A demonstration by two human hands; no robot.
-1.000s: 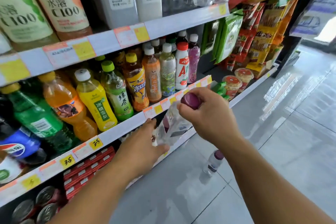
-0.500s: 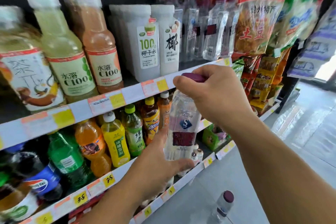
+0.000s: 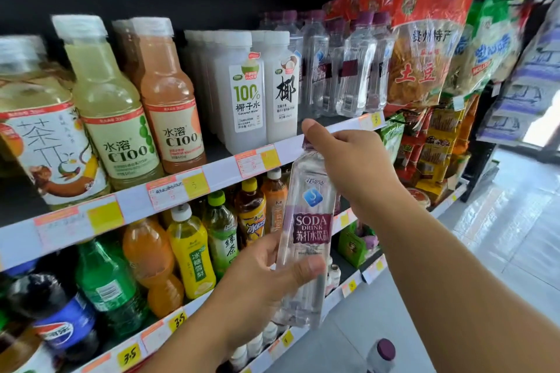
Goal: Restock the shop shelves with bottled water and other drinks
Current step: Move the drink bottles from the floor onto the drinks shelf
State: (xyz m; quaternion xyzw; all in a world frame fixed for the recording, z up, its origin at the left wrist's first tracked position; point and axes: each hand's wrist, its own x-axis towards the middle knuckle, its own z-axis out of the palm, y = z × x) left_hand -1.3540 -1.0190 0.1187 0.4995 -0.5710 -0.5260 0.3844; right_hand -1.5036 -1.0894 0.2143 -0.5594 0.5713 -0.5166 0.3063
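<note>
Head view: two hands hold one clear plastic soda water bottle with a dark purple label (image 3: 309, 239) in front of the shop shelves.

The left hand (image 3: 266, 278) wraps the lower part of the bottle, thumb across the front, and the right hand (image 3: 348, 163) pinches its purple cap from above; the bottle stands almost upright, in the air, just before the edge of the white shelf rail with price tags (image 3: 194, 182). Near the bottom edge, another purple-capped bottle (image 3: 382, 353) stands on the grey tiled floor (image 3: 512, 230). Further back, on the upper shelf, a row of the same clear purple-capped bottles (image 3: 348, 70) stands to the right of the white coconut water bottles (image 3: 247, 91).
</note>
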